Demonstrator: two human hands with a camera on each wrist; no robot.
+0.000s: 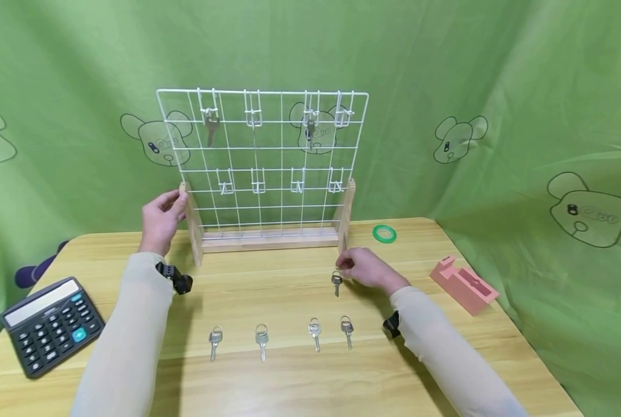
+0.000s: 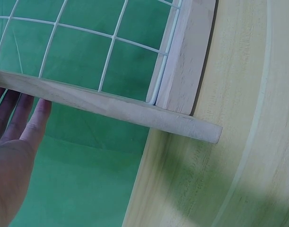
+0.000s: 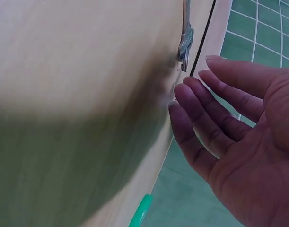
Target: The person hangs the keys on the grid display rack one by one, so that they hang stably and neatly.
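A white wire grid rack (image 1: pixel 281 147) stands upright in a wooden stand. My left hand (image 1: pixel 162 219) holds the top of the stand's left upright (image 1: pixel 193 229); in the left wrist view its fingers (image 2: pixel 36 120) reach behind that wood. My right hand (image 1: pixel 364 267) is low near the right upright, fingers bent and apart. Just off its fingertips is a key with a ring (image 1: pixel 337 283), also seen as a metal key (image 3: pixel 185 45) in the right wrist view. Keys hang from upper hooks, one key (image 1: pixel 211 128) at left and another key (image 1: pixel 311 128) right of centre.
In front lies a row of several ringed keys, among them a key (image 1: pixel 214 343) and a key (image 1: pixel 347 331). A calculator (image 1: pixel 52 324) is at left. On the right are a green tape roll (image 1: pixel 375 234) and a pink tape dispenser (image 1: pixel 463 285). Green curtain (image 1: pixel 404 58) surrounds the table.
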